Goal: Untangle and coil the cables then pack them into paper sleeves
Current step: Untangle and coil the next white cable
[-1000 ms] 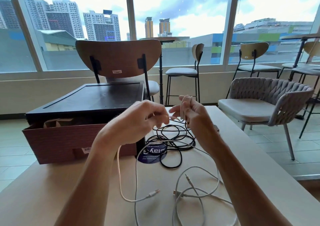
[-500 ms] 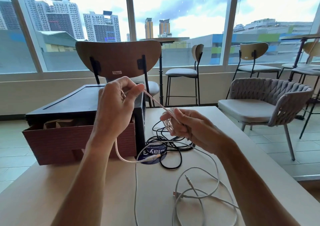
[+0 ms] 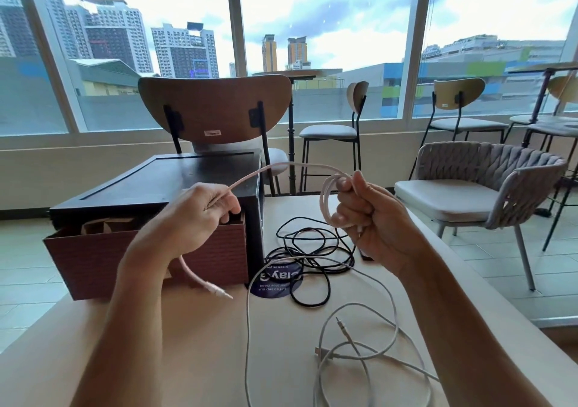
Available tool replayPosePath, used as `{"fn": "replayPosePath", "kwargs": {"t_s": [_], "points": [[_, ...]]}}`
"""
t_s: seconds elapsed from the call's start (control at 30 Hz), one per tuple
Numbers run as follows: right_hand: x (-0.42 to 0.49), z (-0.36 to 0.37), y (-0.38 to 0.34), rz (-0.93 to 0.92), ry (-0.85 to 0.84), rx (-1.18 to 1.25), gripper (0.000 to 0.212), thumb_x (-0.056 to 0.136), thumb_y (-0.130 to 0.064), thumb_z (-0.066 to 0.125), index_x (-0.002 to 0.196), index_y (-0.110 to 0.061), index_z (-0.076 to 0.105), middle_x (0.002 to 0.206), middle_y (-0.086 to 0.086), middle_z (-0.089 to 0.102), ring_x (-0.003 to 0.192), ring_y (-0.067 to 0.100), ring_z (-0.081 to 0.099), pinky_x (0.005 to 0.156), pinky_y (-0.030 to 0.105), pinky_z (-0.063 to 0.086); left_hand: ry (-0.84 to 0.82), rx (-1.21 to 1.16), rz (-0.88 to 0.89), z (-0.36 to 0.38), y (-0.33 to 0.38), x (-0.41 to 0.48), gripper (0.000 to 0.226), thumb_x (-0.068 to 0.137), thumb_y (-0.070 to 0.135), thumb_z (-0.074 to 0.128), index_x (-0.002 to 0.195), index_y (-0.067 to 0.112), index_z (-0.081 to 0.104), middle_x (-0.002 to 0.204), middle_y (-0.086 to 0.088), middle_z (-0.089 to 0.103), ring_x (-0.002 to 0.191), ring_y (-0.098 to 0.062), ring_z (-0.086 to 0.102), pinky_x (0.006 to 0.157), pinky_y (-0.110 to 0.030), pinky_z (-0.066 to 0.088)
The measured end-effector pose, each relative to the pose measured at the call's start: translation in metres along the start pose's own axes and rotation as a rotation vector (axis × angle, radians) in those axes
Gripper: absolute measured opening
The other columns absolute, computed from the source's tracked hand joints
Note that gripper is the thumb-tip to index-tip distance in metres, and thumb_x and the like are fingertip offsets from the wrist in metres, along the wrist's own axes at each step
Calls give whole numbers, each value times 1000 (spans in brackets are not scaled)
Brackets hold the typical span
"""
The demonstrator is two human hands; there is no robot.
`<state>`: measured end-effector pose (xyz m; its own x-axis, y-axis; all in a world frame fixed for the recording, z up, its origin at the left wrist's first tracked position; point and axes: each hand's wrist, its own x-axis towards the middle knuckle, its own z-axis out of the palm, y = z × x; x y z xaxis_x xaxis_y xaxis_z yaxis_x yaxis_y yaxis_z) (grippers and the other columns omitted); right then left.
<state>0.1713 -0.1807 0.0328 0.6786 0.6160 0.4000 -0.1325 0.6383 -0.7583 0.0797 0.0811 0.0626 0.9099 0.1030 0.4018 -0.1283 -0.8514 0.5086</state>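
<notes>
Between hands, pink cable [image 3: 281,165] arcs. Right hand [image 3: 369,219] grips gathered loops so coil keeps shape; left hand [image 3: 194,216] curls round free run, guiding next turn. Below right hand, black cable [image 3: 308,305] and white cable [image 3: 247,328] wait tangled on worktop [image 3: 156,344].

The left hand [image 3: 194,219] has dropped from its raised position and moved away from the right hand [image 3: 372,219]. The pink cable [image 3: 300,164], pulled straight a moment ago, now arcs loosely between them. The right hand has turned upright, gripping loops. The plug [image 3: 219,291], earlier on the table [image 3: 187,344], now dangles.
</notes>
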Motion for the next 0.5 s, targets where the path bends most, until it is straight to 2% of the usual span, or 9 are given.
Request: {"fn": "replayPosePath", "kwargs": {"t_s": [0.07,0.17,0.3,0.4,0.5], "points": [[1,-2,-1,-15,35,83,32,104,-29,37,87,-10,56,55,-9,31,45,5,22,56,20,45,-57,0,-31,-4,-6,-2,27,99,33,56,79,21,70,73,0,66,68,-11,58,73,-33,51],[3,-7,-3,-29,88,199,35,105,-31,36,85,-11,56,53,-9,32,47,7,17,57,18,47,-211,-93,-52,-8,-8,-8,30,98,29,57,75,12,67,64,6,62,58,2,54,61,-12,43],[5,-12,-2,-26,151,266,32,103,-34,37,85,-12,52,51,-9,32,48,8,14,57,18,48,-304,-245,-69,-12,-15,-13,36,100,24,53,67,18,65,61,7,58,57,0,49,54,-14,38],[6,-17,-1,-18,127,258,31,98,-39,43,88,-12,51,53,-8,32,45,7,20,60,16,46,-220,-281,-120,-11,-23,-12,34,101,17,54,71,17,68,65,3,57,57,-4,49,52,-15,41],[5,-17,0,-9,95,180,30,96,-40,47,88,-12,52,56,-9,31,44,5,24,63,16,40,26,-392,-166,-4,-23,-5,22,101,14,54,87,7,69,73,-4,62,57,-2,58,57,-12,51]]}}
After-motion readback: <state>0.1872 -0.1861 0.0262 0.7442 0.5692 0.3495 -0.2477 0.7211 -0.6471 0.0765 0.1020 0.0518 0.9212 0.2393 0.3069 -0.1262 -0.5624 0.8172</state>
